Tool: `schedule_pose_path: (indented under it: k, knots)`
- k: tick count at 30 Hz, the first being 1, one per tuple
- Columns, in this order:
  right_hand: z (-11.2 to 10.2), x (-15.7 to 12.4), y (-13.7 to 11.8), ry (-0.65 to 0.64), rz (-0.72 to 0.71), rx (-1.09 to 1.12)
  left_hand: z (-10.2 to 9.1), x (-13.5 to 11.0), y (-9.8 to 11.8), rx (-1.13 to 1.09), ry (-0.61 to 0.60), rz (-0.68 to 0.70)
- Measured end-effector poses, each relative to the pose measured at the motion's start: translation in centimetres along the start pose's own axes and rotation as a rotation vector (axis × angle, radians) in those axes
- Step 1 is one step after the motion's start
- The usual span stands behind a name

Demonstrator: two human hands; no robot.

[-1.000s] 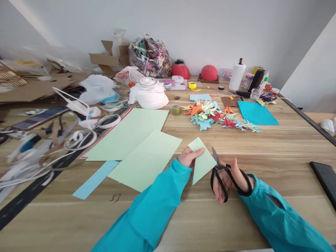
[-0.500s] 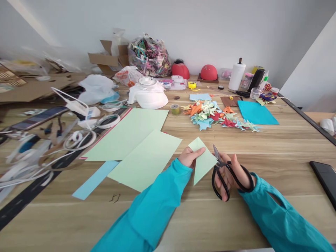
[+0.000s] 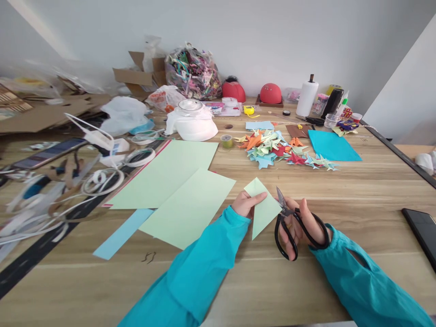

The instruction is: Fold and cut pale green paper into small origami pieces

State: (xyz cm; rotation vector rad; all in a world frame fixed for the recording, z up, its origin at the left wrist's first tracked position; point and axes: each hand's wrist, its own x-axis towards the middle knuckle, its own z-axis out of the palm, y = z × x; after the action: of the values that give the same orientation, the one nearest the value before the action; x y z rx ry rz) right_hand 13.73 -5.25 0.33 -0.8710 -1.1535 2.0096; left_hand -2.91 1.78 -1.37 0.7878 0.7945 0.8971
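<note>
A wood-grained worktop (image 3: pixel 344 195) is stretching back to a pale grey wall (image 3: pixel 252 36) at 12 o'clock, carrying tangled white cables (image 3: pixel 102 179) toward 10 o'clock and a heap of paper figures (image 3: pixel 272 147) toward 12. Near the middle, the left hand (image 3: pixel 245 203) is pinching a folded green paper (image 3: pixel 264 215), thumb lying on top; at the paper's 3 o'clock, the right hand (image 3: pixel 296 225) is holding black-handled scissors (image 3: pixel 288 212), one blade pointing toward 11. The paper is hiding most left fingers, and whether the other blade is biting its corner I cannot tell. At 3 o'clock a phone (image 3: pixel 420 229) is running out of view, while a clear bag (image 3: pixel 194 75) toward 11 is holding a jumble too mixed to make out
</note>
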Motion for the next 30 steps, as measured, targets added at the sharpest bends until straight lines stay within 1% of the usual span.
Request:
schedule_pose_path:
  k: [3,10,16,24,30]
  knots:
    - [0.03,0.07,0.15,0.012,-0.036,-0.004,-0.01,0.06,-0.01,-0.021,0.008,-0.005]
    - [-0.08,0.06,0.37,0.002,-0.051,-0.008,-0.45,0.39,-0.37,-0.040,0.032,0.041]
    - [0.06,0.02,0.58,0.065,-0.102,-0.016,-0.77,0.70,-0.64,-0.027,0.029,0.072]
    - [0.45,-0.21,0.13,0.133,-0.071,-0.026,-0.76,0.63,-0.41,-0.027,0.003,0.083]
    - [0.56,-0.33,0.06,0.149,-0.084,-0.050,-0.59,0.47,-0.19,-0.019,0.018,0.084]
